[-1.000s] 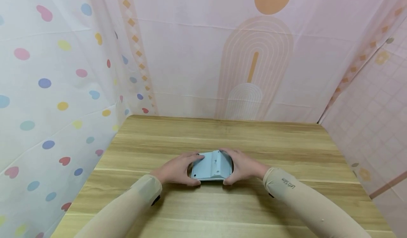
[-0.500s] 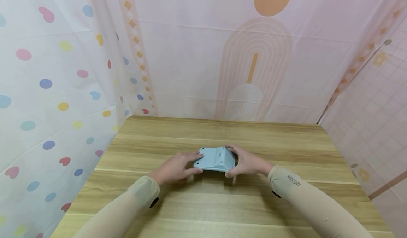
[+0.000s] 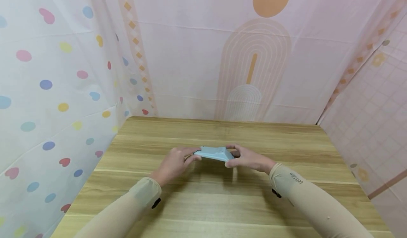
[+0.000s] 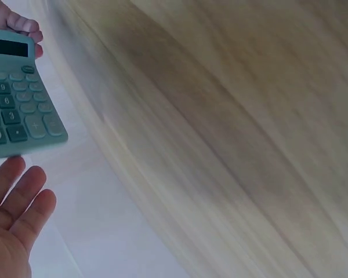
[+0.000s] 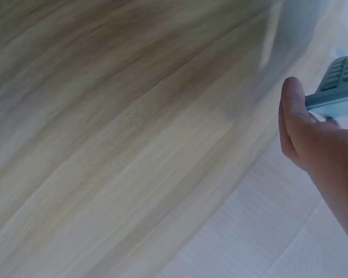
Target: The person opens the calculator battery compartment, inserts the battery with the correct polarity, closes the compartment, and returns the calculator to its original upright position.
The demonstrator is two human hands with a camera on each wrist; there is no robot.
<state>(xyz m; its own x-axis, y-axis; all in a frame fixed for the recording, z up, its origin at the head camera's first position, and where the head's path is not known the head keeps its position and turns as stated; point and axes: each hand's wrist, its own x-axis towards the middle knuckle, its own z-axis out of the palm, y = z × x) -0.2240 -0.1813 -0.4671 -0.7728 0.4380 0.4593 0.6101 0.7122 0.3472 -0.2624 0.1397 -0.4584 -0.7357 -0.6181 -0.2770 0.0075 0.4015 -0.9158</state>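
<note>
A light blue calculator is up off the table between both hands, its plain back toward the head camera and seen at a low slant. My left hand pinches its left end between thumb and fingers. At the other end, my right hand grips the thicker, wedge-shaped part. The left wrist view catches the key side of the calculator, with a dark display near the right hand's fingers. In the right wrist view, the right thumb lies along the edge of the calculator.
A wood-grain table spreads beneath the hands. Behind it hangs a pale pink patterned curtain; a dotted curtain borders the left side and a checked one the right.
Both hands have raised the calculator from close to the table and tilted it, so its back shows much more narrowly than a second ago. It has also shifted slightly away.
</note>
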